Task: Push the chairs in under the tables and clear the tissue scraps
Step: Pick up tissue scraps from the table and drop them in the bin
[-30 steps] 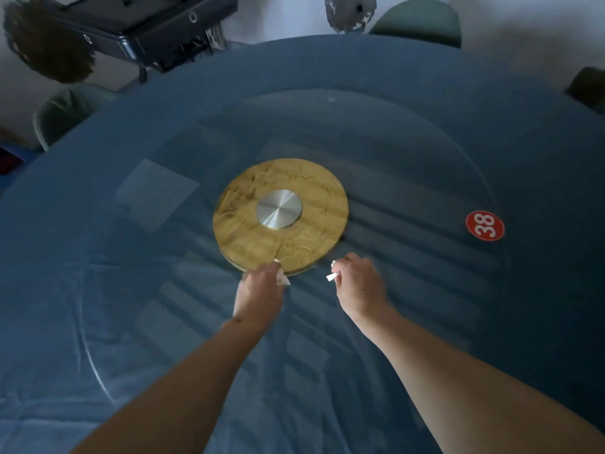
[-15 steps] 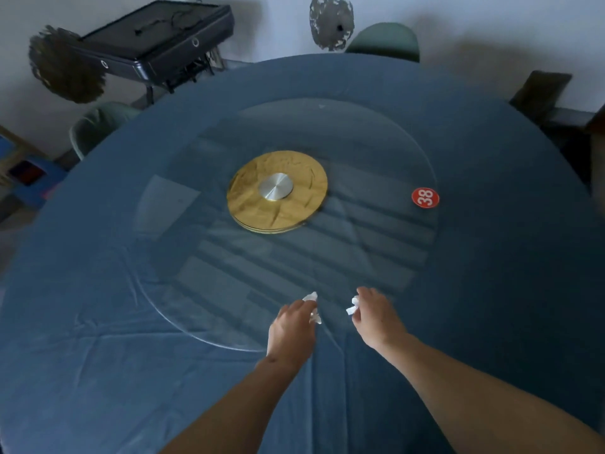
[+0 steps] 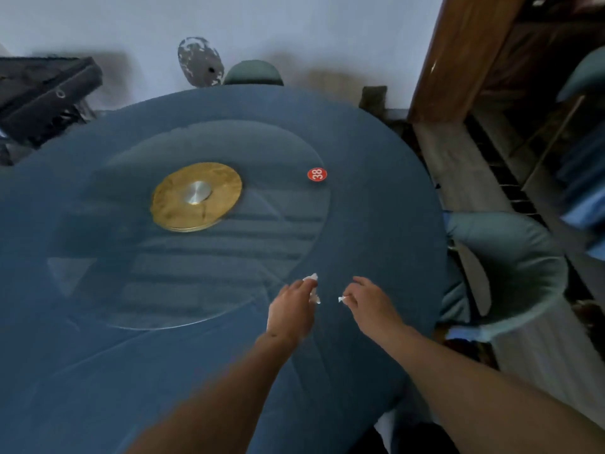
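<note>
My left hand (image 3: 289,309) is closed around white tissue scraps (image 3: 312,279), which poke out above and beside the fingers. My right hand (image 3: 371,301) pinches a smaller white tissue scrap (image 3: 342,299) at its fingertips. Both hands hover over the near right part of the round table covered in blue cloth (image 3: 376,224). A pale green chair (image 3: 510,273) stands at the table's right edge, turned partly away. Another green chair (image 3: 253,73) sits tucked in at the far side.
A glass turntable (image 3: 229,263) with a golden wooden hub (image 3: 196,196) lies on the table, with a red "38" tag (image 3: 317,174) at its rim. A black case (image 3: 42,93) stands at the far left. A wooden door frame (image 3: 458,54) rises at the right.
Both hands have drawn back from the golden hub toward the table's near right side, each still holding tissue. The view has swung right, bringing the right-hand chair and door frame into sight.
</note>
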